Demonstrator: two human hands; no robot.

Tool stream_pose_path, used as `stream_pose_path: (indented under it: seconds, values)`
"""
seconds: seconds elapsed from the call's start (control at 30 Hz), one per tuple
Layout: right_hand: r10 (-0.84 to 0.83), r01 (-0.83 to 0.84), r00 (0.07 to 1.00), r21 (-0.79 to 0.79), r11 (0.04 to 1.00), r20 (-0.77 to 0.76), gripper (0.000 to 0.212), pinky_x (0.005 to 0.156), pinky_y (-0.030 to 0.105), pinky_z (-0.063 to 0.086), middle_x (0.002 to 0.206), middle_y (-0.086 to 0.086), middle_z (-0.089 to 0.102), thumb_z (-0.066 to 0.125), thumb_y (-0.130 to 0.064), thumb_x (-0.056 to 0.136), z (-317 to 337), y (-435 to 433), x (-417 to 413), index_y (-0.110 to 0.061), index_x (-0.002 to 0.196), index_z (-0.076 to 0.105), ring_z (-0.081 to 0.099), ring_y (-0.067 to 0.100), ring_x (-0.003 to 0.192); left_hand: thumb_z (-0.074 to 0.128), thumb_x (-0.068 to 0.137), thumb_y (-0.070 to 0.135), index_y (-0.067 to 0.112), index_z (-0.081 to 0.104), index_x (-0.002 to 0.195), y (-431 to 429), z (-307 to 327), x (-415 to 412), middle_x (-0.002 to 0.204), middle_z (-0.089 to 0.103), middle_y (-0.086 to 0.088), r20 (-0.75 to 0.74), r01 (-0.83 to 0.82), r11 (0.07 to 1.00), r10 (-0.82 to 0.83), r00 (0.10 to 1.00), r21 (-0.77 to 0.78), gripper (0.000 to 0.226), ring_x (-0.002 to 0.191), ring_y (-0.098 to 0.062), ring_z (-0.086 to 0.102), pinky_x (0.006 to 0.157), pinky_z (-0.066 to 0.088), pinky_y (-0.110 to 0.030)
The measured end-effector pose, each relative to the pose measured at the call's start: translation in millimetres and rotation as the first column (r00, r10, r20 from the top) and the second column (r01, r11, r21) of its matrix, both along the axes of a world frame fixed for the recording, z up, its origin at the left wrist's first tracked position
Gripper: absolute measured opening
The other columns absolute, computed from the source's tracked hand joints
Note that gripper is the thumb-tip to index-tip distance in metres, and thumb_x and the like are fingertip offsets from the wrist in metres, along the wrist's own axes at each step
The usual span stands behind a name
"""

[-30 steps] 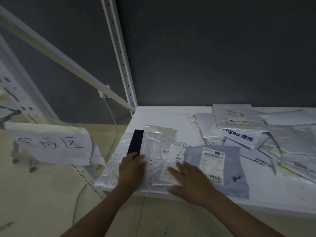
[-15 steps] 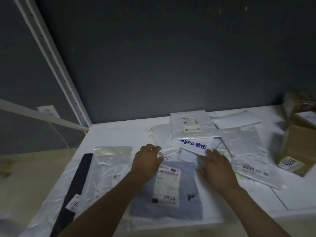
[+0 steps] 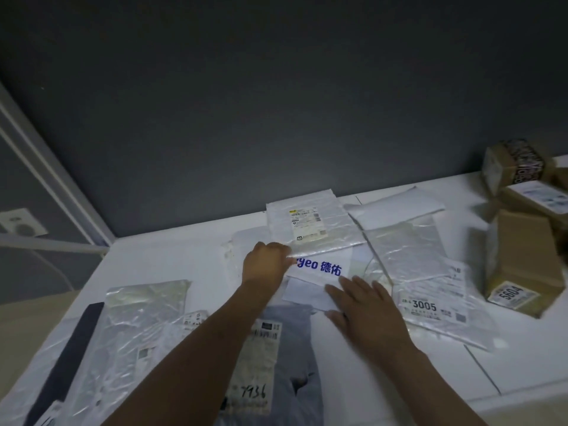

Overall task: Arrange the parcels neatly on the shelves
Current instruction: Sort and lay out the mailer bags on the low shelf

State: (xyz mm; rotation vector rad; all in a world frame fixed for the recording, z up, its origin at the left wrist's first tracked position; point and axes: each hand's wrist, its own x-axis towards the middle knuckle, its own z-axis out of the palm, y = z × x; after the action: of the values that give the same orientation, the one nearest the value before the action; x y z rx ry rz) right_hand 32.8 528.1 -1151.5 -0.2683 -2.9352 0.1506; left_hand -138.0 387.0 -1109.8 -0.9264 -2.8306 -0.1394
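Flat plastic mail bags lie scattered on a white shelf. My left hand has curled fingers gripping the left edge of a white bag with blue lettering in the middle of the heap. My right hand lies flat, fingers spread, on the near right part of the same white bag. Under my left forearm lies a blue-grey bag marked 7936. A silvery bag marked 3005 lies to the right. A bag with a white label lies at the back.
Brown cardboard boxes are stacked at the right, one marked 5604. Clear bags, one with a dark item, lie at the near left. A dark wall closes the back. A white shelf upright stands at the left.
The view swung right from the shelf's left end. Both hands left the bags at the front edge and moved back to the white bag with blue lettering, the left now gripping its edge.
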Motion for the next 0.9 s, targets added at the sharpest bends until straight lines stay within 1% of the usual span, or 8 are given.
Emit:
stream_pose_path:
  seconds: [0.13, 0.23, 0.33, 0.4, 0.47, 0.6, 0.77, 0.9]
  values:
    - [-0.049, 0.05, 0.998, -0.039, 0.998, 0.032, 0.054, 0.113, 0.049, 0.025, 0.143, 0.0, 0.05, 0.023, -0.052, 0.093, 7.4, -3.5, -1.2, -0.031, 0.133, 0.053, 0.038, 0.026, 0.138, 0.08, 0.073, 0.036, 0.019, 0.072, 0.079, -19.1, 8.6, 12.6, 0.075, 0.07, -0.001, -0.298, 0.11, 0.994, -0.113, 0.948, -0.029, 0.02, 0.06, -0.021, 0.063, 0.053, 0.049, -0.026]
    - [-0.099, 0.044, 0.992, -0.505, 0.862, -0.083, 0.047, 0.111, 0.028, 0.024, 0.143, -0.003, 0.047, 0.044, -0.047, 0.098, 30.4, -12.4, 0.8, -0.024, 0.139, 0.047, 0.034, 0.017, 0.138, 0.068, 0.079, 0.03, 0.017, 0.075, 0.089, -39.8, 10.6, 27.2, 0.088, 0.075, -0.003, -0.4, 0.243, 0.941, -0.133, 0.907, 0.235, 0.018, 0.066, -0.022, 0.071, 0.054, 0.055, -0.027]
    - [-0.35, -0.086, 0.921, -0.967, 0.24, -0.169, 0.048, 0.081, 0.012, 0.046, 0.109, -0.007, 0.068, 0.06, -0.054, 0.088, 62.2, -23.3, 5.5, -0.019, 0.12, 0.062, 0.063, 0.011, 0.104, 0.051, 0.091, 0.031, 0.009, 0.074, 0.104, -60.2, 8.6, 50.1, 0.107, 0.073, -0.007, -0.369, 0.292, 0.861, -0.134, 0.92, 0.417, 0.034, 0.09, -0.016, 0.071, 0.092, 0.043, -0.014]
    - [-0.442, -0.188, 0.894, -0.956, -0.224, -0.072, 0.036, 0.077, 0.028, 0.056, 0.1, 0.0, 0.074, 0.059, -0.045, 0.091, 73.6, -24.9, 7.9, -0.015, 0.11, 0.064, 0.071, 0.018, 0.092, 0.056, 0.093, 0.022, 0.006, 0.072, 0.108, -75.3, 11.1, 72.5, 0.115, 0.069, -0.006, -0.243, 0.283, 0.808, -0.179, 0.954, 0.517, 0.027, 0.103, -0.008, 0.063, 0.103, 0.028, -0.004]
    - [-0.464, -0.19, 0.886, -0.891, -0.412, 0.026, 0.007, 0.064, 0.033, 0.057, 0.092, 0.004, 0.074, 0.058, -0.019, 0.096, 80.5, -20.6, 12.1, -0.014, 0.097, 0.062, 0.072, 0.02, 0.08, 0.063, 0.09, 0.01, 0.006, 0.072, 0.108, -85.6, 14.4, 94.5, 0.124, 0.06, 0.004, -0.086, 0.214, 0.768, -0.204, 0.975, 0.603, 0.02, 0.113, 0.003, 0.051, 0.1, 0.024, 0.003]
    - [-0.392, -0.112, 0.914, -0.865, -0.489, 0.103, 0.021, 0.055, 0.029, 0.058, 0.093, 0.01, 0.073, 0.054, 0.007, 0.091, 76.1, -27.9, 26.0, -0.006, 0.104, 0.062, 0.072, 0.019, 0.073, 0.065, 0.091, 0.023, 0.02, 0.062, 0.124, -106.2, 32.6, 137.2, 0.141, 0.041, 0.014, 0.244, -0.106, 0.671, -0.114, 0.963, 0.734, 0.034, 0.098, 0.028, 0.046, 0.08, 0.033, 0.005]
    - [-0.244, -0.066, 0.969, -0.902, -0.427, 0.045, 0.024, 0.068, 0.029, 0.059, 0.099, 0.011, 0.074, 0.056, 0.008, 0.089, 72.8, -60.1, 39.3, -0.005, 0.107, 0.065, 0.071, 0.023, 0.087, 0.074, 0.084, 0.02, 0.022, 0.026, 0.15, -129.1, 51.4, 137.7, 0.137, 0.052, -0.006, 0.74, -0.714, 0.192, -0.185, 0.647, 0.673, 0.081, 0.122, -0.023, 0.054, 0.103, 0.043, -0.038]
    - [-0.086, 0.017, 0.996, -0.982, 0.188, 0.001, 0.007, 0.074, 0.031, 0.054, 0.082, -0.005, 0.073, 0.064, -0.015, 0.091, 82.1, -100.0, 42.1, -0.013, 0.086, 0.069, 0.069, 0.017, 0.08, 0.07, 0.083, 0.005, 0.018, 0.057, 0.125, -177.4, 55.1, 126.5, 0.109, 0.068, 0.002, 0.625, -0.587, 0.352, 0.009, 0.781, 0.729, 0.045, 0.096, -0.012, 0.066, 0.078, 0.055, -0.025]
